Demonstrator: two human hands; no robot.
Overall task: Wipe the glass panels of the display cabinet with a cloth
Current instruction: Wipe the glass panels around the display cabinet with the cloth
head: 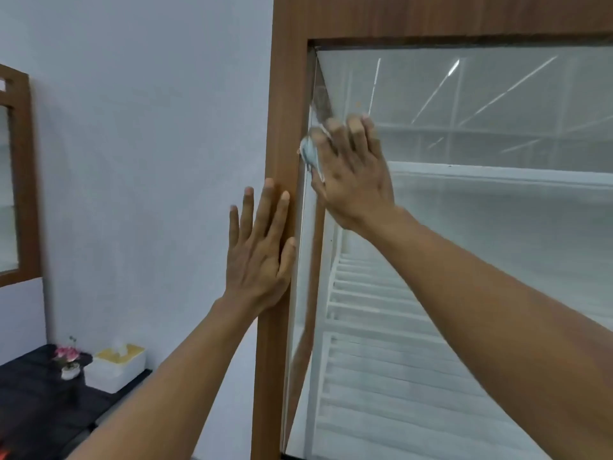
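The cloth (310,154) looks soft and light, best kept bunched under a flat palm; the glass (481,227) is stiff, slick and breakable. The right hand (355,174) presses the cloth to the glass, fingers spread, with a little showing beside the index finger. The left hand (258,247) lies flat on the frame (285,94), below.

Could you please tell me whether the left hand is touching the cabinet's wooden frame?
Touching. The head view shows the left hand lying flat against the wooden frame, fingers straight, with its thumb on the post's front edge.
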